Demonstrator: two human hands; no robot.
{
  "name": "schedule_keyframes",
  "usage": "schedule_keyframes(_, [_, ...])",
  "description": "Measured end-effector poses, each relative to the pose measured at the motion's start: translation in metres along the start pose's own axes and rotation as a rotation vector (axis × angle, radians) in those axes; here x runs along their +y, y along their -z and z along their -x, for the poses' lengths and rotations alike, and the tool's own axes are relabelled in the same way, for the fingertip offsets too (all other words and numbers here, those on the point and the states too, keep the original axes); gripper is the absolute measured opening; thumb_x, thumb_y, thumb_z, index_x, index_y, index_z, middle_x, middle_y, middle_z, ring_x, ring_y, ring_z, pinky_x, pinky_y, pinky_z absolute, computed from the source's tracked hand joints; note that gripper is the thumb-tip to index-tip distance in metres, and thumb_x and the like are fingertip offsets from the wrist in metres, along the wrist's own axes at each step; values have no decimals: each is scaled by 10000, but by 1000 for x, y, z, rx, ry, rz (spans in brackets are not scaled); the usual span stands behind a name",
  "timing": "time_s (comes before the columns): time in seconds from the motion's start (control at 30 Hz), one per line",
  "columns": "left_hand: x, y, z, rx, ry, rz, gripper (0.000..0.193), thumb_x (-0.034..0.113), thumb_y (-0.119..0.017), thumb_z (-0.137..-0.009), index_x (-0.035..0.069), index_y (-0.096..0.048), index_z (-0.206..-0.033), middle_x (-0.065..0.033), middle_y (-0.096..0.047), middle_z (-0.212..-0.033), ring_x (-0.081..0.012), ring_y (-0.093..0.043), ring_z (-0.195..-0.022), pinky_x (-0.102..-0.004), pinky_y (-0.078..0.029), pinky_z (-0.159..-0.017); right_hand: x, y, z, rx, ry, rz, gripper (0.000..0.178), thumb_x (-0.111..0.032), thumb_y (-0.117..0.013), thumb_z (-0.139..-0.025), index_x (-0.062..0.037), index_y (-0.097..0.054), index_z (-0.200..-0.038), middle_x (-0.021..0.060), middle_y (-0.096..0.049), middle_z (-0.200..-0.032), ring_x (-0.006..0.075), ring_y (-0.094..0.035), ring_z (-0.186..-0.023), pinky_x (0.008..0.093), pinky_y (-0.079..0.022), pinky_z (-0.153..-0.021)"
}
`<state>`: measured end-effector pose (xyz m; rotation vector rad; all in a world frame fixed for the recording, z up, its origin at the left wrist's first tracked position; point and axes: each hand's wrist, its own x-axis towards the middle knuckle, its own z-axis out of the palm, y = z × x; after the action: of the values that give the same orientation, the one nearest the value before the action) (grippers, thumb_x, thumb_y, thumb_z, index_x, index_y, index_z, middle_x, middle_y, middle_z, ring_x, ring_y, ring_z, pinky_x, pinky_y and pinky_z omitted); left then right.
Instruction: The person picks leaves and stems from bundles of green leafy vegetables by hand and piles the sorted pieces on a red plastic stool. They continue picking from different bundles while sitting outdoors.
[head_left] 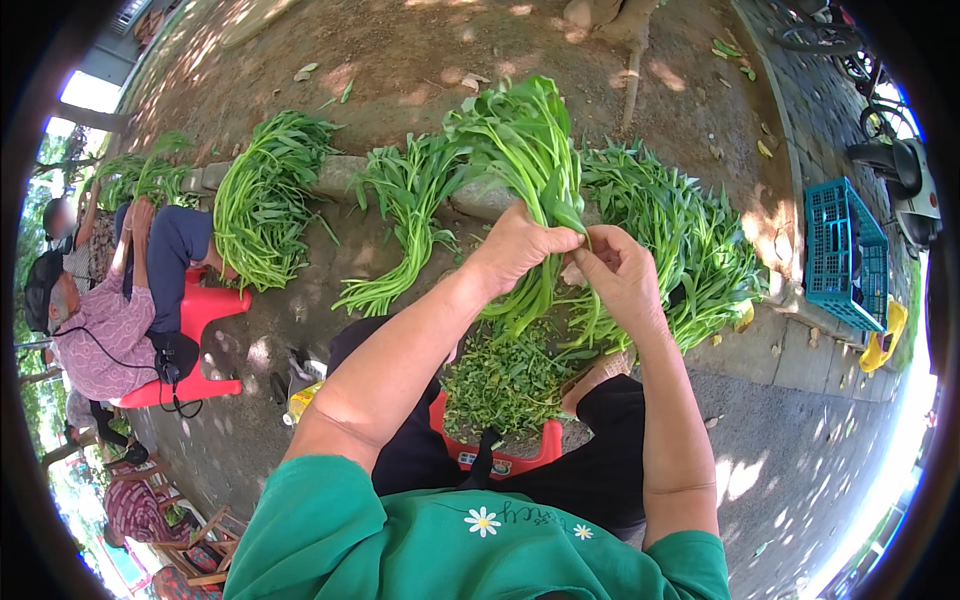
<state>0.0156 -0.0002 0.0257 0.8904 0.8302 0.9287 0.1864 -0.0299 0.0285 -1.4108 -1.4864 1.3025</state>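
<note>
My left hand [522, 252] is wrapped round a bunch of leafy greens with long pale stems [515, 140], like water spinach. The leaves point up and away, and the cut stems hang below my fist. My right hand [625, 272] pinches a leafy stem [568, 215] at the bunch's right side, its fingertips close to my left thumb. Beneath my hands, between my knees, lies a heap of torn leaves and trimmings [505, 385]. A big pile of the same greens [690, 230] spreads to the right. On the left rests a smaller bunch [400, 225].
Another large bunch [270, 200] leans on the stone kerb [335, 175] farther left. A person on a red stool [205, 330] handles greens there. A teal crate [840, 250] and yellow bag [885, 335] stand right. A red stool [545, 450] is beneath me. A yellow package [300, 402] lies nearby.
</note>
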Motion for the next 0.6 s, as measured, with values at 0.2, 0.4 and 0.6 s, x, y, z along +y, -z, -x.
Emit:
schedule_keyframes(0.2, [-2, -3, -2, -22, 13, 59, 204, 56, -693, -762, 33, -596, -940, -31, -612, -837, -126, -581, -734, -271, -484, -657, -6, -3, 1, 90, -24, -163, 131, -52, -611, -858, 18, -614, -969, 22, -658, -776, 49, -580, -690, 208, -465, -631])
schedule_keyframes(0.4, [-6, -11, 0, 2, 182, 394, 214, 114, -708, -807, 32, -623, -986, -61, -647, -864, -136, -615, -741, -273, -520, -631, -6, 0, -1, 208, -35, -459, 130, -84, -569, -906, 27, -609, -960, 24, -639, -826, 61, -580, -698, 203, -477, -608])
schedule_keyframes(0.6, [-25, -22, 1, 83, 265, 508, 197, 162, -692, -829, 47, -636, -979, -42, -648, -845, -153, -616, -681, -297, -527, -593, 0, -5, 1, 236, -71, -605, 103, -76, -572, -903, 4, -613, -954, 20, -643, -839, 64, -582, -715, 203, -481, -635])
